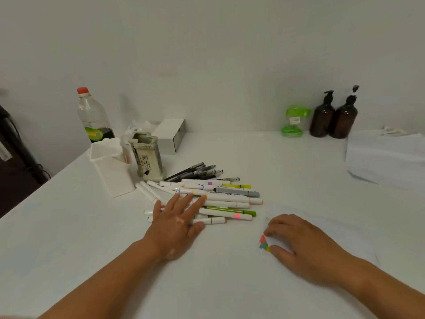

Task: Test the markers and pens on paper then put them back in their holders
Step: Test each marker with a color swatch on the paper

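On the white table, left of centre: a heap of markers lying flat, black pens fanned just behind, all out of their holders. Left hand spread palm-down on the near end of the heap, fingers straight, gripping nothing; probably steadying or sorting before picking one. Right hand apart from the heap, fingers curled, pinching a small multicoloured piece between thumb and fingertips, low against the table; purpose unclear.

Just behind the heap, upright and side by side: white holder and patterned holder. Nothing poking above either rim, insides mostly hidden. Returning judged not yet started.

Along the back wall, well apart: red-capped bottle, white box, two brown pump bottles; far right, a white stack, likely paper
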The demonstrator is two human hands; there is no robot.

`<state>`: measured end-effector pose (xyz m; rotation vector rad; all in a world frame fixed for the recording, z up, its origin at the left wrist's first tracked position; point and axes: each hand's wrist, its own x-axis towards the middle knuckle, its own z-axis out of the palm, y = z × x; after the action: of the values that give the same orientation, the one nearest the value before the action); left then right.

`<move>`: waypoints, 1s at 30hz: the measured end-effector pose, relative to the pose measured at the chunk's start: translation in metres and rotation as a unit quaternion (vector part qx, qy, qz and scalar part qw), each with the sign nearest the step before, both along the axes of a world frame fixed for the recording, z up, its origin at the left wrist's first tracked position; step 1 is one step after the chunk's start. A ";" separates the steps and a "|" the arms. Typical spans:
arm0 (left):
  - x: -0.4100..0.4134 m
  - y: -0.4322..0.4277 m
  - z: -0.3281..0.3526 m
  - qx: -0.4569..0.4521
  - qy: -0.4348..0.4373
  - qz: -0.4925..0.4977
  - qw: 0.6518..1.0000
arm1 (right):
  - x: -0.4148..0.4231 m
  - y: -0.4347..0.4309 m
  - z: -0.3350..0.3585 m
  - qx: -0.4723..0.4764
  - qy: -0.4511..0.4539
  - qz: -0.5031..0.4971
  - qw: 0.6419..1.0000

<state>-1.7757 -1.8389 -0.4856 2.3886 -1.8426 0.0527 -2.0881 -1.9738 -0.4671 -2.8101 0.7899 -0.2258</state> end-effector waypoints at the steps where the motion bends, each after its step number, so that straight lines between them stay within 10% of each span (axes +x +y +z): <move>1: -0.004 -0.007 -0.001 -0.001 0.001 0.004 1.000 | -0.009 -0.004 0.001 0.000 -0.007 -0.008 1.000; 16: -0.027 -0.032 0.007 -0.254 0.017 -0.012 0.967 | 0.011 0.022 0.013 0.055 -0.098 0.044 0.993; 30: -0.036 -0.025 0.015 -0.196 0.038 -0.078 0.977 | 0.010 0.029 0.015 0.073 0.074 0.059 0.993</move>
<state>-1.8119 -1.8643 -0.4706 1.9503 -1.7811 0.2787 -2.0777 -1.9451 -0.4523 -2.7451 0.6373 0.0581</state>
